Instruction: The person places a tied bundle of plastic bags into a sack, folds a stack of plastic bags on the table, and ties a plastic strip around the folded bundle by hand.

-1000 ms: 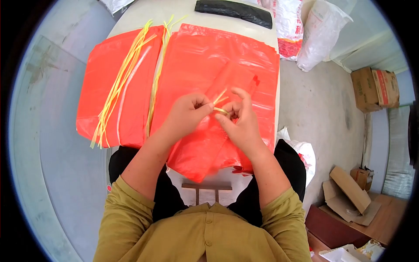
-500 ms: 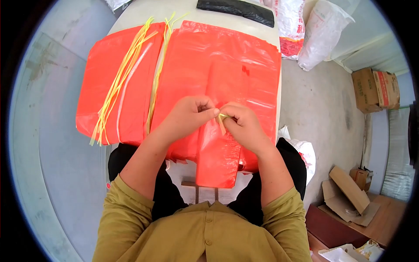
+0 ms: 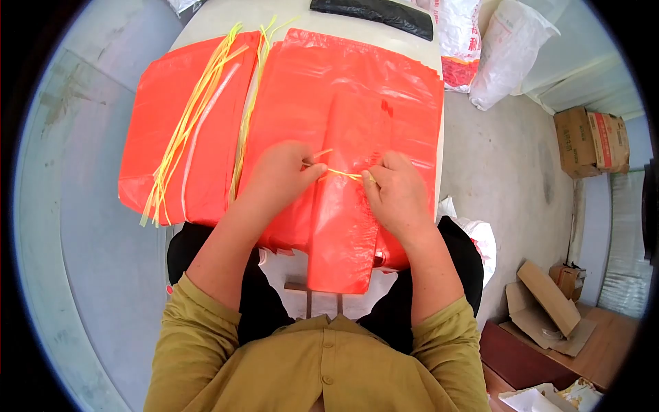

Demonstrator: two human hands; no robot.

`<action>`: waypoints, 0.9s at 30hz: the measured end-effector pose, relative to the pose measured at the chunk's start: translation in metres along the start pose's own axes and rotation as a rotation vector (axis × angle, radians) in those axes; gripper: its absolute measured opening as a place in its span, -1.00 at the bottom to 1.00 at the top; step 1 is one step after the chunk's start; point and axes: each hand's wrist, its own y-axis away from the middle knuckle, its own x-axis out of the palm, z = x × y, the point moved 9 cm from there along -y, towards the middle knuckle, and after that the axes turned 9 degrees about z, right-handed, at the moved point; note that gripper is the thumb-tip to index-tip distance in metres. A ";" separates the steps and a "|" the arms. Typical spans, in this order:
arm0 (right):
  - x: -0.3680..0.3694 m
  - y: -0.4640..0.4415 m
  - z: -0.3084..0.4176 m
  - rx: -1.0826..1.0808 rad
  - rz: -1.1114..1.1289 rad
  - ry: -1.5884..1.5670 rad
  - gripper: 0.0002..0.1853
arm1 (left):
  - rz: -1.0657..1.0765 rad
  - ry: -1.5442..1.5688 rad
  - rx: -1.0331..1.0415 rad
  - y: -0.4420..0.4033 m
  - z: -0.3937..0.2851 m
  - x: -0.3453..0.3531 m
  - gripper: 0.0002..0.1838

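A folded red plastic bundle [image 3: 343, 240] lies lengthwise on a wide stack of red plastic sheets [image 3: 288, 89], its near end hanging past the table edge. Across the bundle runs a thin yellow strip [image 3: 343, 174], stretched between my two hands. My left hand [image 3: 288, 175] pinches one end of it, with a short tail sticking up. The other end is pinched in my right hand [image 3: 398, 189]. More yellow strips [image 3: 185, 137] lie loose on a second red stack [image 3: 154, 123] at the left, beside a white strip [image 3: 202, 130].
A black folded plastic roll [image 3: 374, 17] lies at the far side of the pale table [image 3: 274, 12]. White sacks [image 3: 511, 51] stand beyond its right corner. Cardboard boxes [image 3: 590, 141] are on the floor at the right, and an opened carton [image 3: 549, 309] lies nearer.
The red bundle has turned from slanted to nearly straight. My hands first came together at the yellow strip, then moved apart, pulling it taut across the bundle.
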 end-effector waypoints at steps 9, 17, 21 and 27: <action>0.013 -0.002 0.003 -0.029 0.008 -0.376 -0.75 | 0.068 -0.378 0.011 -0.005 -0.005 0.018 -0.66; 0.050 -0.006 -0.003 0.132 0.243 -0.872 -0.70 | 0.059 -0.375 0.024 -0.005 -0.004 0.022 -0.71; 0.058 -0.008 -0.010 0.131 0.210 -0.743 -0.78 | -0.011 -0.248 0.069 0.002 -0.003 0.007 -0.72; 0.049 -0.009 0.005 0.062 0.169 -0.550 -0.89 | 0.230 0.516 -0.046 0.004 0.015 0.012 -0.77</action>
